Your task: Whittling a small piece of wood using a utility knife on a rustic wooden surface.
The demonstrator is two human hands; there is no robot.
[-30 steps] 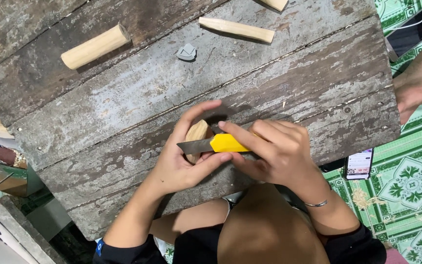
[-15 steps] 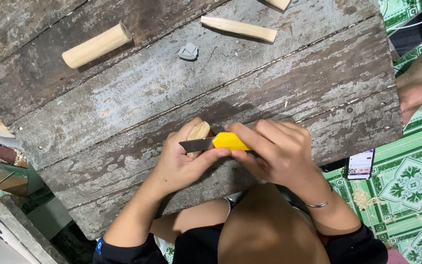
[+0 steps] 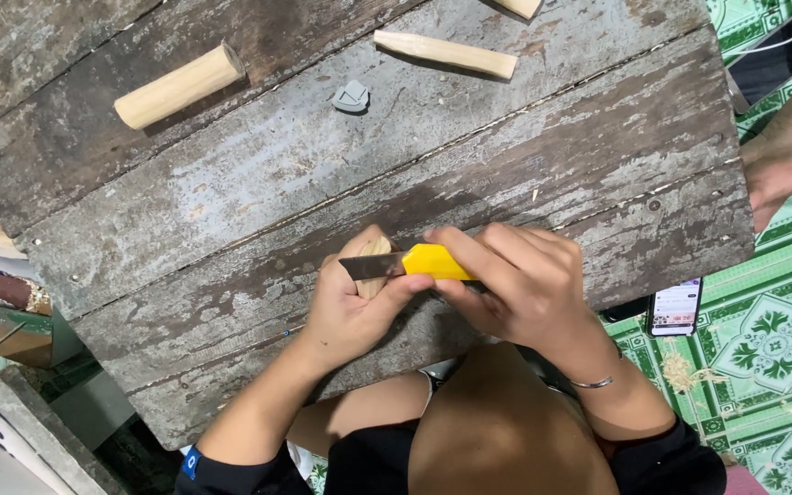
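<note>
Head view: left hand curling tight around a small pale wood piece, pinning it on the weathered plank table near the front edge; right hand closing fully on a yellow utility knife — blade lying across the wood piece, left thumb pressing at the handle; sitting well apart up the planks, a round stick, a split stick, a small grey piece.

Wood stick, gray cap, 2 phones.
</note>
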